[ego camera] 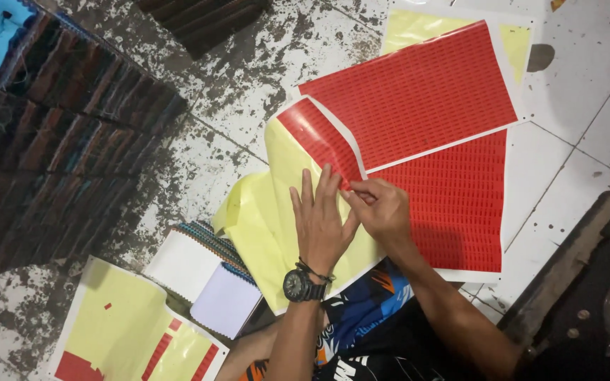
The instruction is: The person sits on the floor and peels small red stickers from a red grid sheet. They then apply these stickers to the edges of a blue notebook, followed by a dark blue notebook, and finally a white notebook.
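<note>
Two hands: our left hand (319, 222) flattens yellow backing (266, 219), right hand (383, 209) pinches red sticker sheet (453, 204); hasty peeling risks tearing.

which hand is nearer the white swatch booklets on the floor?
Left. The left hand lies flat on the yellow backing sheet, just beside the booklets. The right hand pinches at the red sticker sheet, on the far side of the left hand.

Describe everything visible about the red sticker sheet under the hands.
The red sticker sheet with yellow backing lies flat on the stained white floor. Its left part is stripped to bare glossy yellow backing; a grid of small red labels remains on the right. Another red sheet overlaps its top. The left hand presses it; the right hand pinches a label.
</note>
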